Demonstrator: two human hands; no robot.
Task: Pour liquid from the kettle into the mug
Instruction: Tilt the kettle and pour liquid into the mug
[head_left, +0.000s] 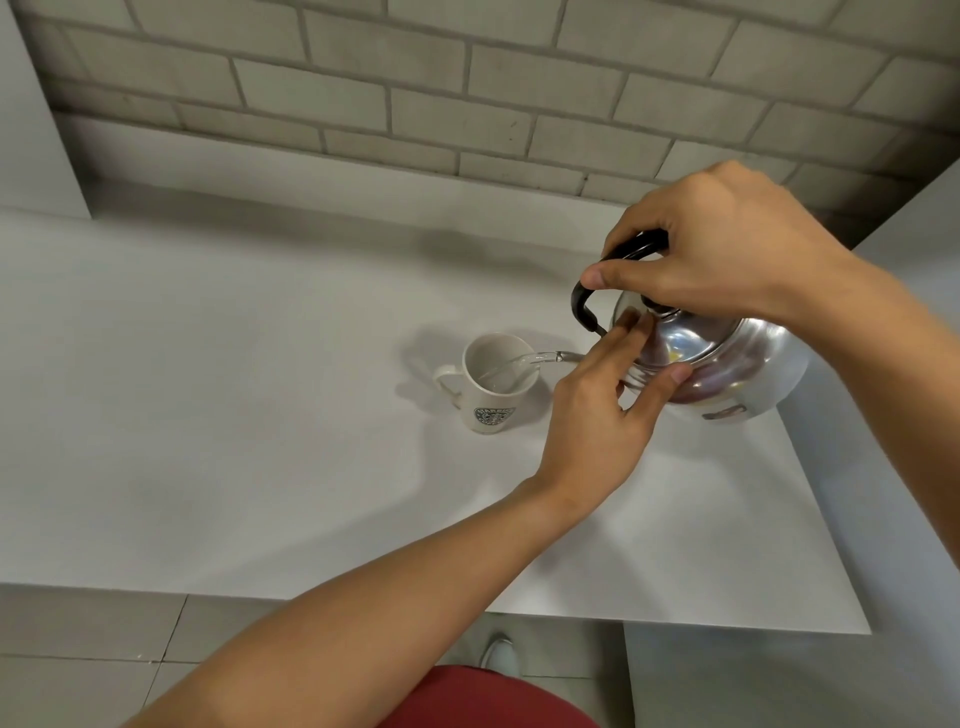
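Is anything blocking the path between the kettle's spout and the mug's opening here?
Nothing visible does. The stream runs from the kettle straight into the open mug. The left hand rests against the kettle's lid, beside the stream, not across it; the right hand grips the handle.

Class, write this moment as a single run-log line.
pour underway | right hand grip on kettle handle | left hand steadies lid | stream enters mug
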